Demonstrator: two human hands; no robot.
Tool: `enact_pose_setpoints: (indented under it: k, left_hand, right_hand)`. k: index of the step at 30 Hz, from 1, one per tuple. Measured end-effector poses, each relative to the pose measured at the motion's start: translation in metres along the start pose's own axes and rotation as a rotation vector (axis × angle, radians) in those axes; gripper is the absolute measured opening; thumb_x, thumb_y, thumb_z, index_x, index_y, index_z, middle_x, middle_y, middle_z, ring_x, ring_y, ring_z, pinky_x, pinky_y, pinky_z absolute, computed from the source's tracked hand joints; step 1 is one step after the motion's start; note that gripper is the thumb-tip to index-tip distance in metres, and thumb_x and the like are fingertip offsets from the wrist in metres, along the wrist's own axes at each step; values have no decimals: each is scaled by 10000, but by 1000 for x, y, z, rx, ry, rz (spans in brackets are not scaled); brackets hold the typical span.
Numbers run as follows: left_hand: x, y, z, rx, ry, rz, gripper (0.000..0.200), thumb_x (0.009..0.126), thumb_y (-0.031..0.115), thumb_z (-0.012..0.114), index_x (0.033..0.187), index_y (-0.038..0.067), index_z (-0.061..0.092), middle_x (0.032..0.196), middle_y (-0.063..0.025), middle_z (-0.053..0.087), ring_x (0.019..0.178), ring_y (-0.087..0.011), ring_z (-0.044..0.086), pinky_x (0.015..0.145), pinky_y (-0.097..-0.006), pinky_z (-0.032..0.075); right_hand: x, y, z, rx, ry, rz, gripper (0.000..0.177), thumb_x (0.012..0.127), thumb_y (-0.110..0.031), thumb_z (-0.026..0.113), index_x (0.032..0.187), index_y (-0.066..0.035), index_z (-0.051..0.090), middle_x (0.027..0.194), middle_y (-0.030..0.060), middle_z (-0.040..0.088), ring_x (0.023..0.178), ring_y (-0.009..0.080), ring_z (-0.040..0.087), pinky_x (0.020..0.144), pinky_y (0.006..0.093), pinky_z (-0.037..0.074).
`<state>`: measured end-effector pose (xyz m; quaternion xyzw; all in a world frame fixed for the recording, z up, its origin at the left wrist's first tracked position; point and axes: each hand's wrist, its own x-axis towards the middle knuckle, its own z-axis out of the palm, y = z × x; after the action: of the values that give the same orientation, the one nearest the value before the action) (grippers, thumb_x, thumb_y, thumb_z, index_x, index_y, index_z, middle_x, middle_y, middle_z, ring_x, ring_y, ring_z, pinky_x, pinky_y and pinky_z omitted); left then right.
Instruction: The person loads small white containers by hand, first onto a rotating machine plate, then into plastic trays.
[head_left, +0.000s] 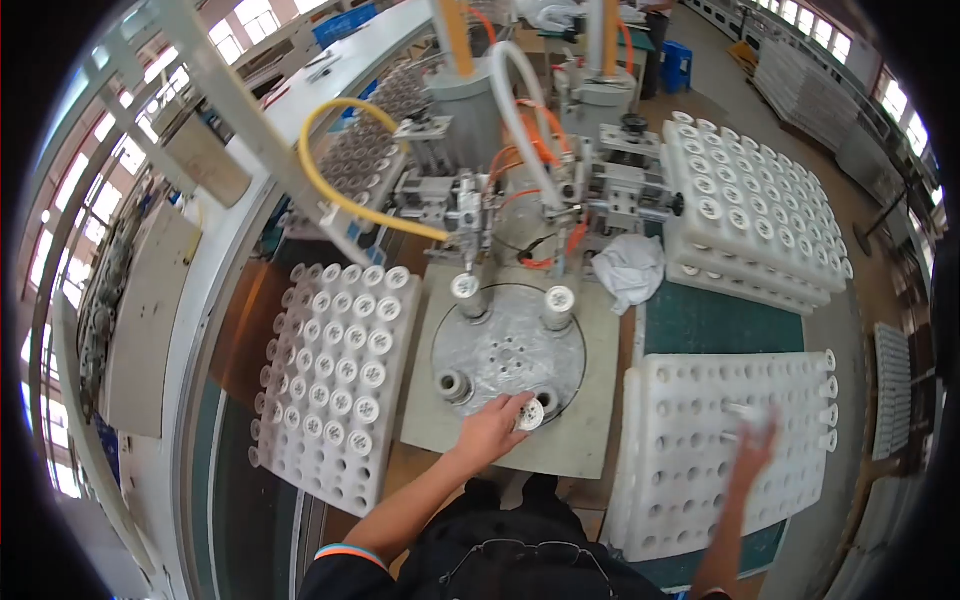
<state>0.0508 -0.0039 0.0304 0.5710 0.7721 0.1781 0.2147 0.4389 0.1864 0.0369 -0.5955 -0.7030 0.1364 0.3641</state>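
Note:
My left hand (pixel 490 432) is at the front of the round turntable (pixel 508 345), its fingers closed round a white round-topped part (pixel 528 414) beside a holder. Over the right white tray (pixel 680 480), my right hand (pixel 757 447) is blurred by motion, near small whitish pieces that are too smeared to make out. Two more white-topped parts, one at the back left (pixel 465 287) and one at the back right (pixel 559 299), stand upright on the turntable. An empty holder (pixel 453 386) shows at its left.
A tray (pixel 376 480) with rows of white parts lies at the left. Stacked full trays (pixel 750 262) stand at the back right, beside a white cloth (pixel 630 270). Machine heads and a yellow hose (pixel 318 183) rise behind the turntable.

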Motion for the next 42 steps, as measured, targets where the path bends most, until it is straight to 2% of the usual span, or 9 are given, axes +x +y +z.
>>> enact_pose_setpoints:
  k: [2, 4, 11, 16, 18, 24, 31, 38, 42]
  left_hand:
    - [-40, -13, -13, -198, -3, -135, 627, 738, 244, 711, 1300, 192, 438, 1020, -88, 554, 914, -319, 589, 726, -411, 502]
    - [-84, -36, -25, -208, 87, -140, 636, 736, 235, 719, 1304, 185, 439, 1032, -103, 562, 905, -331, 594, 734, -409, 498]
    - [-248, -137, -72, -228, 511, -549, 643, 693, 197, 746, 1280, 139, 489, 1087, -135, 581, 999, -332, 575, 818, -398, 480]
    - [-320, -220, -118, -85, 749, -866, 664, 659, 211, 771, 1262, 124, 506, 1094, -144, 581, 1008, -318, 575, 859, -379, 469]
    - [-326, -261, -131, -101, 753, -938, 655, 662, 231, 766, 1257, 125, 512, 1115, -137, 581, 1030, -315, 567, 883, -382, 460]
    - [-316, -358, -111, 303, 271, -945, 739, 703, 308, 746, 1355, 176, 423, 1313, -104, 506, 1268, -292, 408, 1000, -387, 392]
    - [-332, -330, -87, 64, 547, -881, 873, 676, 127, 748, 1422, 105, 295, 1395, -171, 390, 1275, -369, 364, 1038, -418, 331]
    - [-295, -256, -90, 154, 734, -586, 655, 725, -4, 636, 1333, 29, 396, 1248, -212, 457, 1156, -393, 435, 986, -450, 350]
    - [-201, -184, -85, -370, 631, -402, 365, 769, -5, 618, 1132, 9, 578, 985, -130, 611, 832, -228, 613, 720, -320, 493]
  right_hand:
    - [-35, -120, 80, 543, -456, 150, 558, 794, -86, 668, 1310, -33, 461, 1291, 140, 504, 1160, 235, 496, 981, 347, 395]
    - [-64, -209, 154, 549, -621, -339, 532, 730, -154, 729, 1217, -70, 530, 1090, 109, 583, 1019, 266, 565, 876, 378, 437]
    - [-150, -274, 318, 32, -651, -904, 663, 700, -267, 736, 1304, -159, 486, 980, 95, 568, 936, 278, 535, 761, 436, 404]
    - [-164, -288, 291, -42, -684, -744, 766, 680, -243, 752, 1365, -138, 425, 1000, 135, 538, 918, 286, 536, 747, 429, 420]
    - [-169, -281, 278, 241, -556, -421, 756, 697, -193, 733, 1373, -104, 407, 908, 115, 536, 816, 275, 538, 709, 402, 432]
    - [-163, -230, 246, 159, -609, -225, 652, 720, -138, 684, 1328, -71, 459, 745, 83, 499, 686, 229, 502, 663, 373, 422]
    - [-149, -287, 256, 156, -405, -738, 510, 744, -157, 655, 1235, -106, 529, 846, 97, 584, 798, 296, 551, 725, 421, 406]
    - [-163, -320, 338, -101, -767, -974, 486, 786, -190, 617, 1256, -136, 501, 1002, 85, 587, 991, 256, 530, 815, 421, 391]
    - [-151, -320, 311, 133, -721, -960, 563, 794, -216, 624, 1328, -172, 452, 1135, 84, 538, 1075, 256, 488, 897, 415, 348]
